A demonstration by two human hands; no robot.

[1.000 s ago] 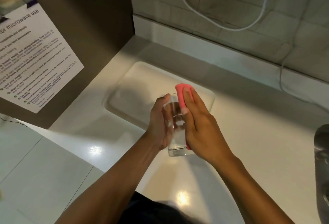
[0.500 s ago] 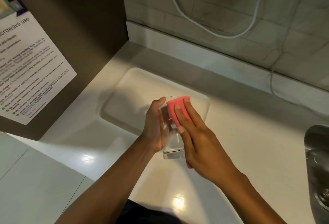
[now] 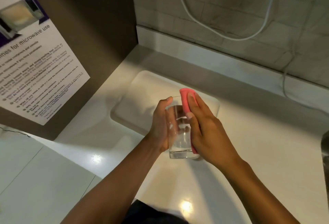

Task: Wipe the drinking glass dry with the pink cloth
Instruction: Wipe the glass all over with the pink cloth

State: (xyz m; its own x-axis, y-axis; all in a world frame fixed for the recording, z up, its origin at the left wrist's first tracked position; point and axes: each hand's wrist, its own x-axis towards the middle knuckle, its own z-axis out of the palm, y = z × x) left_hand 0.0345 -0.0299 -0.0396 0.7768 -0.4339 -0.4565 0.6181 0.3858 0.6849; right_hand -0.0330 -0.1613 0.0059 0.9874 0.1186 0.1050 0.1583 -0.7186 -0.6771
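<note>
A clear drinking glass (image 3: 179, 138) is held upright above the white counter. My left hand (image 3: 160, 126) wraps its left side, thumb near the rim. My right hand (image 3: 208, 131) presses the folded pink cloth (image 3: 187, 101) flat against the glass's right side. The cloth sticks out above the rim under my fingertips, and a small strip of it shows near the glass's base. Most of the cloth is hidden under my right palm.
A shallow white tray-like recess (image 3: 135, 102) lies in the counter behind the glass. A brown cabinet side carries a microwave-use notice (image 3: 35, 67) at left. White cables (image 3: 222, 33) hang on the tiled wall. A metal sink edge (image 3: 324, 145) shows at far right.
My right hand has slid the cloth back up along the glass side, after sitting lower half a second ago. The glass stays in my left hand. The camera view has shifted slightly.
</note>
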